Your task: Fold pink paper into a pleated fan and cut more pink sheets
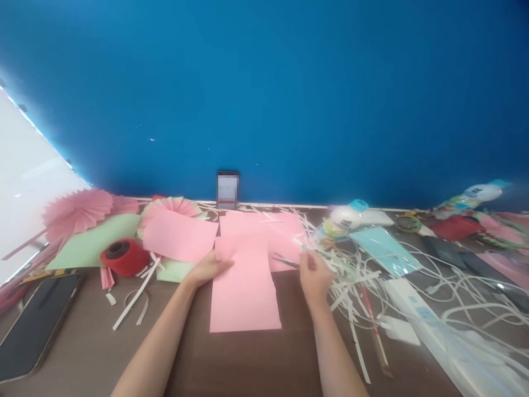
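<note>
In the head view, a pink paper sheet (244, 292) hangs over the front of the table, its right side cut unevenly. My left hand (210, 269) grips its left edge, thumb on top and the other fingers hidden behind. At the right, my right hand (314, 274) is closed around the handles of a pair of scissors (285, 259). The blades are slightly apart and point left, close to the sheet's right edge. More pink paper (289, 223) lies behind the sheet, and another pink piece (179, 234) is left of it.
A red spool (124, 257) and a dark phone (39, 322) lie left. Pleated pink paper (78, 212) is farther back. White paper strips (351, 275), a pencil (375, 331), a glue bottle (349, 216), a power strip (430, 325) and tangled cables crowd the right. A small phone (227, 188) leans on the blue wall.
</note>
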The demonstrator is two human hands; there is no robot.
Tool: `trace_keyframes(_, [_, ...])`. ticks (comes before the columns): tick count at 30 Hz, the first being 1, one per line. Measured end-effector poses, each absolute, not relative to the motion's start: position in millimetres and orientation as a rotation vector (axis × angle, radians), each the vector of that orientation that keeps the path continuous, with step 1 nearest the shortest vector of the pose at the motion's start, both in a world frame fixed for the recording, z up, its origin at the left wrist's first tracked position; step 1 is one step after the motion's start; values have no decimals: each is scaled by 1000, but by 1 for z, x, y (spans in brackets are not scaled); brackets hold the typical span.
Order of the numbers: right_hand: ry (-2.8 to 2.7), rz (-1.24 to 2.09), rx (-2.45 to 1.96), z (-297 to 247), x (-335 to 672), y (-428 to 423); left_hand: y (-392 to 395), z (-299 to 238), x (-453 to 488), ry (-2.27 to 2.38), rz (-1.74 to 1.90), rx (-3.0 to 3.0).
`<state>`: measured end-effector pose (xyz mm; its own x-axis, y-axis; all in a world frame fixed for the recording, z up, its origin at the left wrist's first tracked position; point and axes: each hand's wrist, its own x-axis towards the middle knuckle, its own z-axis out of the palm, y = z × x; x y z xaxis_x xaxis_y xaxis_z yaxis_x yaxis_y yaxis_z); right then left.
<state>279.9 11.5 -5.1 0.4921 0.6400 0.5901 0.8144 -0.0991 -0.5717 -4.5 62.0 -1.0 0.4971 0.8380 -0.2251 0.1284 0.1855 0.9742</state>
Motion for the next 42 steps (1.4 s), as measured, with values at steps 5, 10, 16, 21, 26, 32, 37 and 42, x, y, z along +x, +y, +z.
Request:
trace_keyframes(5, [-1191,-615,-1961,0,315,5,62,-1,-2,839,746,1139])
trace_keyframes(10, [-1096,-658,-1991,-3,322,7,62,1,0,760,768,992])
trace_keyframes(16, [-1266,-151,-1791,11,293,5,66,0,1,730,782,860])
trace_keyframes(21, [-1505,817,-1533,13,247,4,70,-3,-1,766,839,713])
trace_keyframes(26, [-1260,981,-1494,7,230,8,72,-6,-2,811,918,625])
trace_keyframes(32, [-1196,1128,-1498,4,230,10,72,-4,-1,818,932,591])
trace_keyframes(37, [-1241,649,-1545,-1,237,12,74,-3,-4,730,957,591])
trace_keyframes(42, [-1322,740,-1472,-1,240,10,76,-4,-5,728,951,600])
